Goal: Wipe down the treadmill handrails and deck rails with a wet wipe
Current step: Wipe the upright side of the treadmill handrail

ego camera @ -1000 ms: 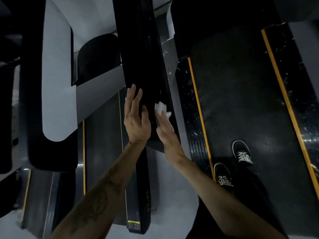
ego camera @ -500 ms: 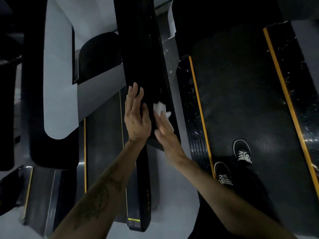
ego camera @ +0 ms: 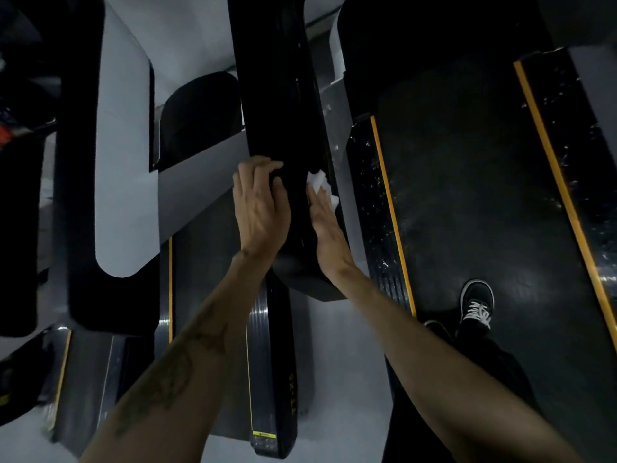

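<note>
A long black handrail (ego camera: pixel 283 95) runs from the top of the view down to its rounded near end. My left hand (ego camera: pixel 258 208) lies on the rail's left side, its fingertips now curled over the rail's top. My right hand (ego camera: pixel 325 218) presses flat against the rail's right side with straight fingers. A crumpled white wet wipe (ego camera: pixel 319 182) sticks out under its fingertips, against the rail. Below on the right lies the black deck rail (ego camera: pixel 377 202) with a yellow stripe, speckled with wet spots.
The treadmill belt (ego camera: pixel 477 195) fills the right, with my two black shoes (ego camera: pixel 475 304) on it. A second yellow-striped deck rail (ego camera: pixel 574 168) runs at far right. A neighbouring treadmill with grey and black handrails (ego camera: pixel 122 162) stands at left.
My left hand's fingers, straight before, have bent over the top of the handrail. My right hand with the wipe stays at about the same place on the rail.
</note>
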A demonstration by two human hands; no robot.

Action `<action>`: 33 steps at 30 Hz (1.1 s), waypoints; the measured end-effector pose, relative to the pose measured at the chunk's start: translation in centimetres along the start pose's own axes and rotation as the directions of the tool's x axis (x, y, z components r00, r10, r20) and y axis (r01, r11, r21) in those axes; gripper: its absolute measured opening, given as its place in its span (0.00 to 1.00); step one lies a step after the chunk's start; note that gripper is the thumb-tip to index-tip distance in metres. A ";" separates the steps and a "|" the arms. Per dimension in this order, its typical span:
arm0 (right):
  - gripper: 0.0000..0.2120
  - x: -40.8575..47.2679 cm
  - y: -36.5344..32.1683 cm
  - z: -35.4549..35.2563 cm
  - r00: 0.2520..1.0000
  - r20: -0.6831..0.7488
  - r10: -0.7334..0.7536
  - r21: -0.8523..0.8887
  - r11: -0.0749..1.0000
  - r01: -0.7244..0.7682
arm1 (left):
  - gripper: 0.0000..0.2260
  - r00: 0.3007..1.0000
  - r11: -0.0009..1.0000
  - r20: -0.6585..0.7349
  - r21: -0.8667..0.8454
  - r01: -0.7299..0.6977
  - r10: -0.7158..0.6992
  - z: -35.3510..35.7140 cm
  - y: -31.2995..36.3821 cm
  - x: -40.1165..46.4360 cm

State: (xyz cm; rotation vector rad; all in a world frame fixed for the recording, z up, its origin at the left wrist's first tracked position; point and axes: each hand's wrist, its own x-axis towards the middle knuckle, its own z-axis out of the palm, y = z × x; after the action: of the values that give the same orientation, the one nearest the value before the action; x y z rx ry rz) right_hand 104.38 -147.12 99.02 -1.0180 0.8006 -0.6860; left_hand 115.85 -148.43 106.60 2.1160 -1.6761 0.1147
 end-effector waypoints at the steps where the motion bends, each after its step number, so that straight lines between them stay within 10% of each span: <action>1: 0.25 -0.7 0.7 -0.2 1.000 0.000 0.015 -0.014 1.000 -0.015 | 0.12 1.000 1.000 0.023 0.004 -0.002 0.002 0.2 -0.1 1.0; 33: 0.26 -0.1 1.3 0.1 0.998 0.044 -0.040 -0.152 0.987 0.047 | 0.15 0.995 0.999 0.097 -0.027 0.016 -0.014 2.6 0.0 5.5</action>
State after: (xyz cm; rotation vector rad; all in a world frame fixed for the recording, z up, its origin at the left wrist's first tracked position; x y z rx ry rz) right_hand 104.52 -146.50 97.93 -1.1884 0.8065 -0.6458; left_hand 116.83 -154.43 106.06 2.1443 -1.7059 -0.0166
